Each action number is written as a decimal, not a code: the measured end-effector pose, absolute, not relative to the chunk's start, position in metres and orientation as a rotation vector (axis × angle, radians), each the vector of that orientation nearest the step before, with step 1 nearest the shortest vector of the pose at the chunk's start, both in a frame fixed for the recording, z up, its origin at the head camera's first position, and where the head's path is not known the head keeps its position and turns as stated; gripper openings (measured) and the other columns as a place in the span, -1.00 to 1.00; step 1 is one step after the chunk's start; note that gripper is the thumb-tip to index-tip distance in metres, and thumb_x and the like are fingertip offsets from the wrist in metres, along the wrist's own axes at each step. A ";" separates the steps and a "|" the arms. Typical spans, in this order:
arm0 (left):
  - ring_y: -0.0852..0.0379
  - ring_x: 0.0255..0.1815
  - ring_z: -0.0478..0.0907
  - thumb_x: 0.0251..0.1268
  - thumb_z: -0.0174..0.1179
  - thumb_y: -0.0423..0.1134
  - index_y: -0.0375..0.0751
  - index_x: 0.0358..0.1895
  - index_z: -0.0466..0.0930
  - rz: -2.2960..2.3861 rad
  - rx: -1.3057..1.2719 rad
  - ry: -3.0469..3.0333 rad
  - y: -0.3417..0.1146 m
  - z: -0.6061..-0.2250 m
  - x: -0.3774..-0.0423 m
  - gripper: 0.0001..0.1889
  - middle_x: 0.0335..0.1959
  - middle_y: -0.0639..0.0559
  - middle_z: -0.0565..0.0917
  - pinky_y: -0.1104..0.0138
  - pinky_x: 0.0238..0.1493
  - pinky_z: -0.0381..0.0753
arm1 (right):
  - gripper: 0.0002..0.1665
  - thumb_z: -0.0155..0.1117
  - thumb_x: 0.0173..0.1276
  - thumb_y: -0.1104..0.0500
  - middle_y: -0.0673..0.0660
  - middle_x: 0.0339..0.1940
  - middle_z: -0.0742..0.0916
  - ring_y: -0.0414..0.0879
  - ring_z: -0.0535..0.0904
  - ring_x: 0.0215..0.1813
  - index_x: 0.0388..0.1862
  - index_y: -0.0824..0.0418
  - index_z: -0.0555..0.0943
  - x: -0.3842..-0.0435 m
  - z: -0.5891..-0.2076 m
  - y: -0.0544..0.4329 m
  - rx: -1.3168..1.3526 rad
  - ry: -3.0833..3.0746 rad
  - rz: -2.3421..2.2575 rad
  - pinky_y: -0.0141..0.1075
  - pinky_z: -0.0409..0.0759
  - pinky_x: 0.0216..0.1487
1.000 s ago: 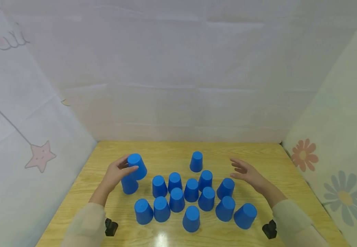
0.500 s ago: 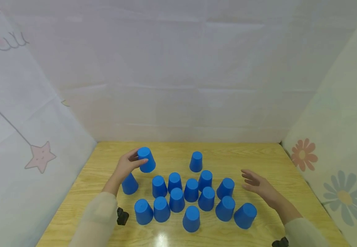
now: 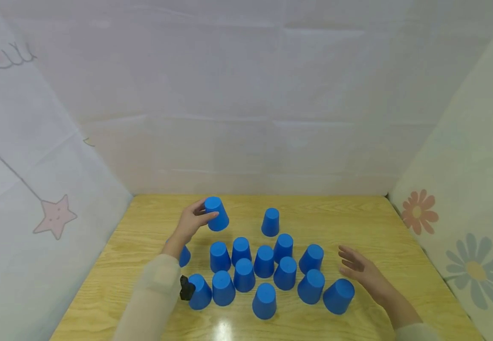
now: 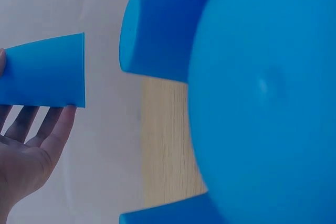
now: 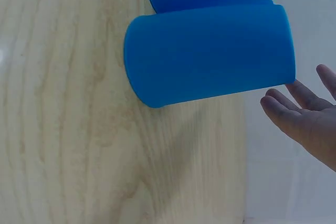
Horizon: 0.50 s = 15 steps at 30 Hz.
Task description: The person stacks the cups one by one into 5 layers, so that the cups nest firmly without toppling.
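My left hand (image 3: 190, 224) grips a blue plastic cup (image 3: 219, 219) upside down, thumb on the near side and fingers behind. In the left wrist view the cup (image 4: 47, 72) shows its wide rim, with the fingers spread along it. A single blue cup (image 3: 270, 222) stands to its right near the back. Over the table's right side, my right hand (image 3: 364, 273) hangs empty, fingers loosely bent. Nearest to it are two upturned cups, one at the front right (image 3: 338, 296) and one further back (image 3: 311, 258).
Several more upturned blue cups (image 3: 264, 261) stand in loose rows across the middle of the wooden table (image 3: 114, 279). One cup (image 3: 184, 255) is partly hidden behind my left forearm. White cloth walls (image 3: 246, 156) enclose the back and sides.
My left hand has carried its cup rightward and toward the back, away from the cup at the left. My right hand has drawn back toward the right and nearer the front.
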<state>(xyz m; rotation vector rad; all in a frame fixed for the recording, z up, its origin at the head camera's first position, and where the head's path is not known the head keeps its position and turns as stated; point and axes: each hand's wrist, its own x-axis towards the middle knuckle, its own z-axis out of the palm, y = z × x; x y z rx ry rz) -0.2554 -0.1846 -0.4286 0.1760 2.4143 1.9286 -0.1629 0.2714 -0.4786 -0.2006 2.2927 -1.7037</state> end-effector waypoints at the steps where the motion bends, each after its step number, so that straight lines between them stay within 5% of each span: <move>1: -0.21 0.15 0.20 0.05 0.21 -0.15 -0.25 0.26 0.13 1.928 0.193 2.413 -0.183 -0.433 -0.260 -0.30 0.16 -0.28 0.26 0.06 -0.03 0.37 | -0.30 0.09 0.24 0.17 0.32 0.25 0.21 0.28 0.06 0.23 0.31 0.19 0.06 -0.161 -0.480 0.272 -0.188 2.285 -1.709 0.13 0.13 0.10; 15: -0.10 0.16 0.21 -0.06 0.26 -0.04 -0.10 0.25 0.18 1.969 0.134 2.379 -0.159 -0.466 -0.290 -0.26 0.16 -0.15 0.29 0.07 0.05 0.29 | -0.26 0.14 0.19 0.14 0.36 0.25 0.19 0.31 0.04 0.23 0.30 0.21 0.08 -0.136 -0.501 0.272 0.011 2.238 -1.749 0.12 0.15 0.10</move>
